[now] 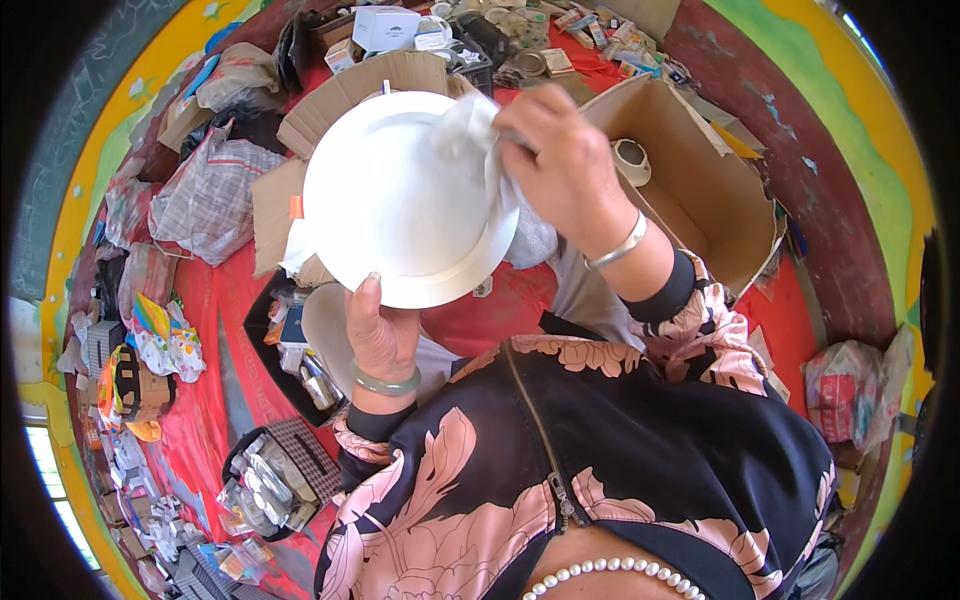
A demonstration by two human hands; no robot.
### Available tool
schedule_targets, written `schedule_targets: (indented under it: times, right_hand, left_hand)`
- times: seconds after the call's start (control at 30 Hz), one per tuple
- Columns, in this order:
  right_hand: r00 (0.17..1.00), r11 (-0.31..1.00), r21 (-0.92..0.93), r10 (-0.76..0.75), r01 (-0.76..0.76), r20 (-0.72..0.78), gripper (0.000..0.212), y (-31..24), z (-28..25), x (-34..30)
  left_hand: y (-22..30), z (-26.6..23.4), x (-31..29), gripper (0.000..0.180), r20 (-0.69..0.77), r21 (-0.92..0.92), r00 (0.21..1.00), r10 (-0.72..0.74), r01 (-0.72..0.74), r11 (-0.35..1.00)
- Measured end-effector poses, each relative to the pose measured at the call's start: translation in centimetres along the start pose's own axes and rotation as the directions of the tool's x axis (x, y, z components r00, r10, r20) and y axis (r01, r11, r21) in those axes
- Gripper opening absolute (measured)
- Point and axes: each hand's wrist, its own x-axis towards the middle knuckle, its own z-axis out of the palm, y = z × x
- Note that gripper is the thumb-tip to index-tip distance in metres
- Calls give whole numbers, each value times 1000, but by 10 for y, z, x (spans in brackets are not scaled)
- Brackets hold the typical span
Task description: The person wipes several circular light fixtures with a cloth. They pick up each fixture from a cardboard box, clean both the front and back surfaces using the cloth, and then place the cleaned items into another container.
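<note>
**Wiping of round white panel under way; completion unconfirmed**

You hold the round white rimmed panel [385, 200], possibly a light fitting, above your lap, its broad face turned up towards you. Your left hand [385, 335] has the lower edge: the thumb lies over the rim, while the fingers behind are hidden. That grip is closed on the panel. Your right hand [565, 165] has its fingers closed on a crumpled whitish cloth [462, 135], bunched against the upper right of the face. The hand and cloth are blurred, which suggests wiping in progress.

Done, as far as can be judged: the exposed left and middle areas appear largely white, with no heavy soiling evident. A faint grey tone shows near the centre; whether it is dirt or shading, you cannot tell from here. Left to verify: the portion beneath the cloth, the far rim behind your right hand, and the underside, none of which is visible.

The panel is out of any packaging. To your right stands an open cardboard box [735, 200] with a smaller round white fitting [631, 162] inside, untouched by either hand.
</note>
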Motion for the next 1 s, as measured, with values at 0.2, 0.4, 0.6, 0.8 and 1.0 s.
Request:
schedule_targets:
  times: [0.2, 0.4, 0.6, 0.8, 1.0]
  right_hand:
    - [982, 996, 83, 46, -31, -183, 21, 18, 32, 7]
    - [978, 965, 183, -164, 186, -127, 31, -26, 36, 21]
    - [948, 927, 203, -316, 314, -27, 37, -55, 38, 6]
    - [986, 985, -40, -166, 165, -16, 35, -8, 34, 21]
    - [993, 998, 7, -62, 61, 101, 37, 24, 27, -20]
  left_hand:
    - [-9, -3, -2, 51, 86, 60, 996, -33, 28, 998]
    - [-14, -3, -6, 52, 108, 48, 989, -103, 98, 994]
    - [-12, 3, -4, 58, 53, 62, 997, -59, 56, 997]
    - [-10, -11, -3, 57, 67, 89, 997, -27, 21, 996]
    - [-1, -15, 4, 56, 1, 57, 997, 74, -74, 996]
